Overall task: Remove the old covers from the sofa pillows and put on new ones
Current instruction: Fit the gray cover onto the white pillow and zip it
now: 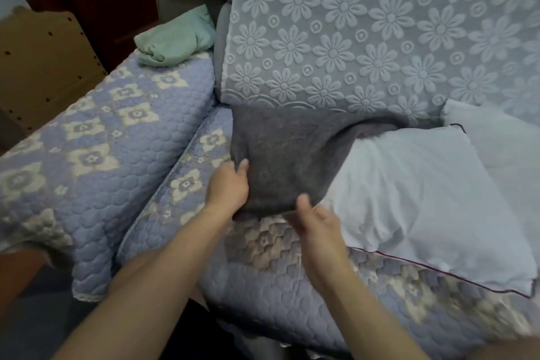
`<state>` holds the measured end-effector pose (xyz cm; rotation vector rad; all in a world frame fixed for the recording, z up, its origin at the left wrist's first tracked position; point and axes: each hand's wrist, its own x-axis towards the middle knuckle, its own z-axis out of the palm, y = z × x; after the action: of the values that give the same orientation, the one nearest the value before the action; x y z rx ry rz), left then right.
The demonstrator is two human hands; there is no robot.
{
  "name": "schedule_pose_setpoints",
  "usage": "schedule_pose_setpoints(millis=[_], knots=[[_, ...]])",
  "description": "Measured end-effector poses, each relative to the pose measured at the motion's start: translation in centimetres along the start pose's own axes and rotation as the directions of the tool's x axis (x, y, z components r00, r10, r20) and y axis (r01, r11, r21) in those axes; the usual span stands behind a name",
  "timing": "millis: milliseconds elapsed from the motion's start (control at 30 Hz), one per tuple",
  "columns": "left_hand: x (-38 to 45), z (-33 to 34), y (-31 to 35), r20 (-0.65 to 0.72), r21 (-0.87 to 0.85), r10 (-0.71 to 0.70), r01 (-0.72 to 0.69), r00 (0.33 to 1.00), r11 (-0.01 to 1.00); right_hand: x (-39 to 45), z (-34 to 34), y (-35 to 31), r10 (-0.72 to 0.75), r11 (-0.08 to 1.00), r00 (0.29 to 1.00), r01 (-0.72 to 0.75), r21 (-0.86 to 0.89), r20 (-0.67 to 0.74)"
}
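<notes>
Presently both hands are gripping the grey pillow cover (280,161): left hand (229,184) pinching its left edge, right hand (317,222) its lower edge; white pillow (415,193) lying just right of it.

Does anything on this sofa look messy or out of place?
Mostly the work itself. The grey cover sits only partway over the white pillow, bunched where the left hand and right hand grip it. A crumpled green cloth lies on the armrest. No visible damage or spills.
</notes>
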<state>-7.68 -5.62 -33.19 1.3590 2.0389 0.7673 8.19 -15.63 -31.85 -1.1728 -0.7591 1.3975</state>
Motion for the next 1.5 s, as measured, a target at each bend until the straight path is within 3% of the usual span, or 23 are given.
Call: schedule_pose_setpoints(millis=[67,167,300,433,533,567,600,633,667,700,733,767,833,933,1000,1067,1133,1200,1267,1333,1400,1433,1500], knots=[[1.0,-2.5,2.3,-0.042,0.158,0.126,-0.118,0.991,0.98,1.8,-0.3,-3.5,-0.033,0.952,0.999,0.03,0.305,0.003],[1.9,-6.6,4.3,-0.021,0.234,0.238,-0.226,0.971,0.945,5.6,-1.8,-9.9,0.089,0.753,0.987,-0.153,0.64,0.131],[1.3,-10.5,5.6,0.017,0.131,0.207,-0.208,0.978,0.969,11.7,-4.2,-15.6,0.26,0.578,0.953,-0.281,0.766,0.153],[2.4,-11.8,3.2,-0.076,0.091,0.094,-0.087,0.993,0.992,13.3,-7.0,-17.2,0.123,0.728,0.991,-0.058,0.683,-0.047],[3.7,-11.1,0.3,-0.101,0.058,-0.03,0.036,0.994,0.998,12.4,-8.5,-17.3,0.057,0.68,0.977,0.114,0.724,-0.207],[3.9,-10.7,-0.7,-0.073,0.07,-0.078,0.084,0.994,0.994,11.3,-8.6,-16.7,0.035,0.698,0.966,0.159,0.698,-0.255],[4.1,-10.2,-1.6,-0.051,0.076,-0.108,0.112,0.993,0.991,10.7,-8.7,-15.1,-0.026,0.847,0.93,0.215,0.487,-0.367],[4.0,-9.8,-2.3,-0.042,0.082,-0.129,0.132,0.991,0.988,9.6,-9.1,-12.8,-0.171,0.965,0.872,0.243,0.102,-0.458],[3.9,-9.3,-3.2,-0.049,0.08,-0.115,0.119,0.992,0.99,8.6,-9.8,-9.7,-0.33,0.929,0.819,0.192,-0.317,-0.47],[3.5,-8.8,-3.7,-0.049,0.085,-0.099,0.103,0.994,0.991,7.4,-10.6,-7.0,-0.418,0.782,0.819,0.104,-0.615,-0.393],[3.3,-8.3,-4.4,-0.061,0.067,-0.085,0.089,0.994,0.994,6.3,-11.1,-4.4,-0.428,0.632,0.857,0.059,-0.772,-0.285],[2.7,-7.9,-5.5,-0.067,0.006,-0.121,0.122,0.99,0.993,5.3,-11.2,-2.7,-0.412,0.528,0.887,0.047,-0.848,-0.207],[1.1,-6.7,-7.2,-0.05,-0.248,-0.207,0.189,0.977,0.95,5.8,-11.7,-3.2,-0.428,0.557,0.866,0.028,-0.83,-0.258],[-3.4,-5.4,-8.8,0.134,-0.7,-0.408,0.378,0.903,0.606,7.6,-11.5,-5.7,-0.31,0.775,0.882,0.019,-0.631,-0.354],[-5.6,-4.6,-9.0,0.263,-0.782,-0.382,0.428,0.886,0.454,8.1,-10.3,-6.9,-0.205,0.903,0.923,0.05,-0.426,-0.325],[-6.3,-4.5,-8.9,0.171,-0.782,-0.342,0.338,0.924,0.523,8.1,-8.9,-7.0,-0.167,0.929,0.958,0.074,-0.362,-0.232],[-6.1,-5.5,-8.9,0.017,-0.706,-0.281,0.21,0.96,0.677,8.1,-8.4,-5.8,-0.174,0.914,0.963,0.08,-0.397,-0.207],[-5.8,-6.7,-8.9,-0.12,-0.536,-0.19,0.098,0.974,0.838,8.0,-8.9,-4.3,-0.17,0.909,0.947,0.043,-0.415,-0.274],[-4.8,-7.5,-8.9,-0.217,-0.399,-0.147,0.05,0.965,0.916,7.9,-10.0,-4.0,-0.135,0.945,0.924,0.012,-0.327,-0.357],[-3.0,-8.5,-8.2,-0.197,-0.336,-0.203,0.129,0.959,0.933,7.7,-11.0,-4.5,-0.074,0.992,0.943,0.036,-0.122,-0.325],[-0.2,-9.0,-7.1,-0.07,-0.297,-0.208,0.179,0.976,0.938,6.6,-11.7,-5.1,-0.019,0.999,0.978,0.026,0.033,-0.206],[1.2,-8.8,-6.2,-0.024,-0.258,-0.182,0.17,0.983,0.951,5.9,-11.9,-5.2,-0.013,0.999,0.988,0.019,0.036,-0.151],[3.2,-8.3,-3.6,-0.055,-0.119,-0.075,0.068,0.996,0.991,4.3,-12.4,-4.8,-0.077,0.988,0.991,0.061,-0.139,-0.114]])
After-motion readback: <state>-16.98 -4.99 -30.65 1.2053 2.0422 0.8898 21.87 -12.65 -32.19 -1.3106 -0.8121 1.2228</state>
